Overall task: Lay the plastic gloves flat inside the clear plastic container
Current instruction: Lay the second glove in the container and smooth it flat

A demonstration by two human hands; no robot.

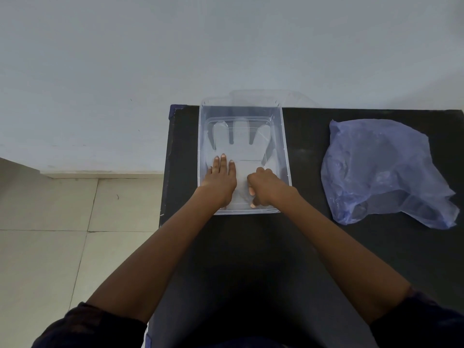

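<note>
A clear plastic container (286, 156) stands on the black table near its far left corner. A see-through plastic glove (241, 139) lies flat on its bottom, fingers pointing away from me. My left hand (222, 177) rests palm down on the glove's left side with the fingers stretched out. My right hand (263, 184) is inside the container on the glove's cuff end, with its fingers curled inward; whether they pinch the plastic is unclear.
A crumpled blue plastic bag (381, 169) lies on the black table (326, 247) to the right of the container. A clear lid (263, 96) leans behind the container against the white wall. Tiled floor is at the left, below the table's edge.
</note>
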